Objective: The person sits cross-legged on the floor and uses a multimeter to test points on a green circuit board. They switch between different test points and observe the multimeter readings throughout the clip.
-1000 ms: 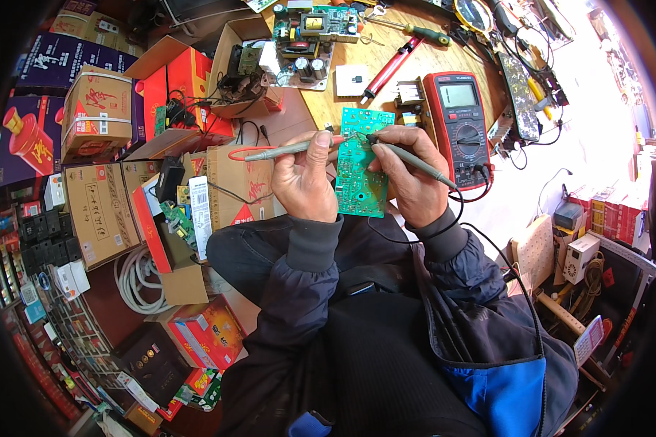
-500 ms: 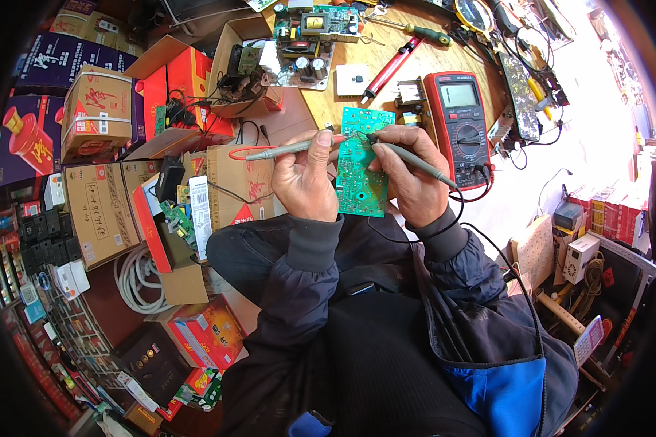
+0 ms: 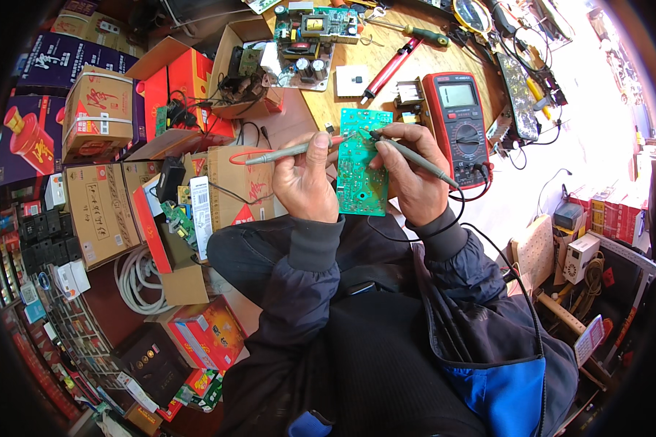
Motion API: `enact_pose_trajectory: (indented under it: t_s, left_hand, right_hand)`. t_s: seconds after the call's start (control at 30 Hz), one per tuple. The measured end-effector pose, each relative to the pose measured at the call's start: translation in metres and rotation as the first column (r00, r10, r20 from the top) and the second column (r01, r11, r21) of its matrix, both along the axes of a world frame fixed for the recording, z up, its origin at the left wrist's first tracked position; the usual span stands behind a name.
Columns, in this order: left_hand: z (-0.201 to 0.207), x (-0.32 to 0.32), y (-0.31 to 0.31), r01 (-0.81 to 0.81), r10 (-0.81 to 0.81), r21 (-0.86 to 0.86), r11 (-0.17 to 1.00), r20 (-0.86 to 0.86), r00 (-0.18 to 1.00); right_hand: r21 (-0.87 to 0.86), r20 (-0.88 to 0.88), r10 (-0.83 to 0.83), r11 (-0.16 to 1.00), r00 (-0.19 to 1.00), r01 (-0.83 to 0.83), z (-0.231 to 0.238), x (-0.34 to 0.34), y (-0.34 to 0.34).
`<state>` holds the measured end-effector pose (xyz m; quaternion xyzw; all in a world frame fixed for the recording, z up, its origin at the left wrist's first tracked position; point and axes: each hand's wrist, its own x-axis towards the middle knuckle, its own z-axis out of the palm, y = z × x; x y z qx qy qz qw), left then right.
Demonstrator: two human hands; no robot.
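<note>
My left hand (image 3: pixel 310 178) is closed on a grey test probe (image 3: pixel 277 153) with a red lead, its tip at the upper part of a green circuit board (image 3: pixel 358 164). My right hand (image 3: pixel 415 175) pinches a second grey probe (image 3: pixel 424 163) with a black lead, its tip close to the same area. The board stands upright between my hands, solder side toward me; whatever supports it is hidden. A red multimeter (image 3: pixel 458 124) lies on the bench just right of the board, its leads plugged in at its lower right corner.
Wooden bench (image 3: pixel 386 54) ahead carries a populated power board (image 3: pixel 310 44), a red pen-like tool (image 3: pixel 392 69), a screwdriver (image 3: pixel 426 34) and a magnifier (image 3: pixel 474 14). Cardboard boxes (image 3: pixel 98 211) crowd the left, with a coiled white hose (image 3: pixel 135 280). A patterned stool seat (image 3: pixel 530 251) is at right.
Both probe tips shift very slightly on the board, and the right probe's tip moves a little away from the left one. The multimeter's display reading differs. Both hands keep their grip.
</note>
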<state>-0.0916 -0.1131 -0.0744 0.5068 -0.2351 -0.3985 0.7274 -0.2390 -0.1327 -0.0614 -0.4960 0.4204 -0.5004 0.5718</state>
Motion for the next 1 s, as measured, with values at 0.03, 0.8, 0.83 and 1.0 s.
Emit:
enact_pose_trajectory:
  t_s: [0.03,0.8,0.83,1.0]
  left_hand:
    - [0.001,-0.001,0.001,-0.012,0.012,0.001,1.000,-0.017,1.000]
    - [0.000,0.016,0.036,-0.063,0.061,-0.032,0.997,-0.062,0.996]
    - [0.001,0.018,0.033,-0.048,0.045,-0.053,0.997,-0.044,0.998]
    - [0.002,0.022,0.018,-0.014,0.015,-0.078,0.997,0.010,1.000]
  right_hand:
    - [0.006,0.016,-0.001,1.000,1.000,0.001,0.000,0.000,0.000]
    - [0.006,-0.051,-0.003,1.000,0.999,0.003,0.024,-0.016,0.037]
    - [-0.007,-0.058,0.003,1.000,0.998,-0.004,0.024,-0.014,0.037]
    - [-0.152,-0.143,-0.009,0.988,0.990,-0.013,0.019,-0.002,0.026]
